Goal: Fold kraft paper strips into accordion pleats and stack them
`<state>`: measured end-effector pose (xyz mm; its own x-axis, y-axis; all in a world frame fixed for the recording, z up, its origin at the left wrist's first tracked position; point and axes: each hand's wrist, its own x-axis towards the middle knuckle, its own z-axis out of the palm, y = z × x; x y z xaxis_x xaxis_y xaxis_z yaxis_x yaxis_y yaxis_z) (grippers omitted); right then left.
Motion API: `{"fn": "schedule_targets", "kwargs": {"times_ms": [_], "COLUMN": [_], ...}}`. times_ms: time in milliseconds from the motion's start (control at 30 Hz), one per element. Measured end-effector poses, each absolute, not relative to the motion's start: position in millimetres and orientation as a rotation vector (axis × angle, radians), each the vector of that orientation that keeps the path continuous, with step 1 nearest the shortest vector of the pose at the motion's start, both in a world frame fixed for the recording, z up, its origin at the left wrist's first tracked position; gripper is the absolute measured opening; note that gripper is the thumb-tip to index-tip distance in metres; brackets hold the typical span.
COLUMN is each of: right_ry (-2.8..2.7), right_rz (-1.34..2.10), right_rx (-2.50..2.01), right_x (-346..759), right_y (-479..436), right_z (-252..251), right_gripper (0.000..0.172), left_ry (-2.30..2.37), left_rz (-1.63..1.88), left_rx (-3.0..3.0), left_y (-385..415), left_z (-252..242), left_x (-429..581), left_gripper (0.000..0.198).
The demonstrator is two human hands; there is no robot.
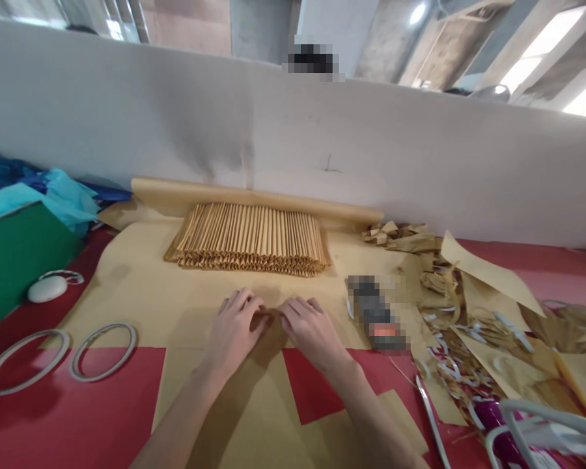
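Note:
My left hand [239, 329] and my right hand [307, 329] are side by side at the middle of the table, fingertips curled in towards each other. Both are closed at the far end of a long brown paper sheet [239, 417], which runs back between my forearms to the near edge of the view. The exact grip is partly hidden by my fingers. Beyond my hands stands a pleated brown paper stack [251, 238], folded like an accordion. Right of my right hand lies a phone-like dark object [377, 316], blurred out.
A brown paper roll [254, 195] lies along the white partition [371, 143]. Two rolls of tape [102, 352] rest at left, near a white rounded case [47, 288]. Paper scraps [449, 339] heap at right, beside a metal blade-like tool [432, 420] and a glue-gun-like white object [551, 430].

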<state>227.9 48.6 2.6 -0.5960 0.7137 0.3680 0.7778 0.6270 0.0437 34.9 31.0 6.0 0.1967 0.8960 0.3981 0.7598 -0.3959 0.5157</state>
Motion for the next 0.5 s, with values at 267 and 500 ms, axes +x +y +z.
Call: {"fn": "schedule_targets", "kwargs": {"times_ms": [267,500], "right_ry": [-2.314,-1.921], "right_rz": [-0.418,0.391], "right_rx": [-1.171,-0.999], "right_x": [209,206], "right_y": [32,38], "right_z": [14,1], "right_gripper": [0.016,0.014], "left_ry": [1.352,1.265], "left_rz": [1.247,1.188], "left_rx": [1.379,1.391], "left_y": [29,32], "left_z": [0,-2], "left_x": [53,49], "left_gripper": [0.029,0.03]}}
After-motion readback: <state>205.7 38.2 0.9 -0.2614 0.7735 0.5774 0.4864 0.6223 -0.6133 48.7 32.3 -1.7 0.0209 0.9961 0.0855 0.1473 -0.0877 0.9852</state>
